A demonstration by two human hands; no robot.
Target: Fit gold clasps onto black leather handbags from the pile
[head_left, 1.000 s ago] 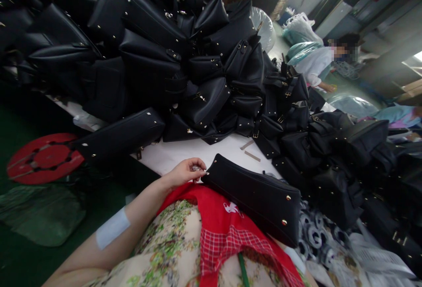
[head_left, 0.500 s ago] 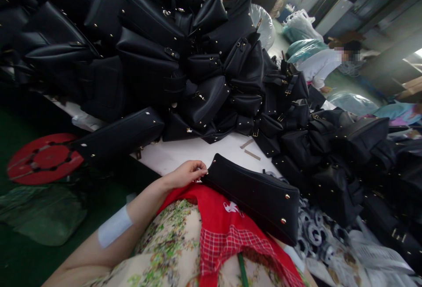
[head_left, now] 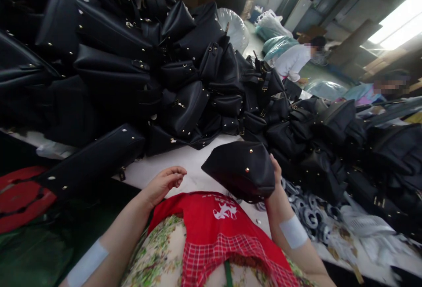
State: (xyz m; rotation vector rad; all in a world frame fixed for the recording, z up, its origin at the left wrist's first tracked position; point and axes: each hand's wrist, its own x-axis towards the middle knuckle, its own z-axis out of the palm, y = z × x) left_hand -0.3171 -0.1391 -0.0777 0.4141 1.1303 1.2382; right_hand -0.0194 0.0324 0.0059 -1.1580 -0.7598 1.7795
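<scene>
A black handbag (head_left: 235, 168) with gold studs on its base is tilted in front of me, its base facing up toward my view. My right hand (head_left: 276, 175) grips it at the right side; most of those fingers are hidden behind the bag. To the left, apart from the bag, my left hand (head_left: 169, 180) hovers above the white tabletop (head_left: 194, 157). Its fingers are loosely curled with small gaps, and nothing shows in them. Another black bag (head_left: 99, 159), long and studded, lies at the table's left edge.
A tall heap of black bags (head_left: 115, 67) fills the table's far side and continues right. Grey-white rolled strips (head_left: 308, 212) lie at the right near a clear plastic bundle (head_left: 369, 223). A red round stool top (head_left: 23, 199) is at lower left. Two people work beyond the heap.
The handbag has turned so its studded end faces me more, and my right hand has come into view on it. My left hand has come off its edge. My view has swung right.
</scene>
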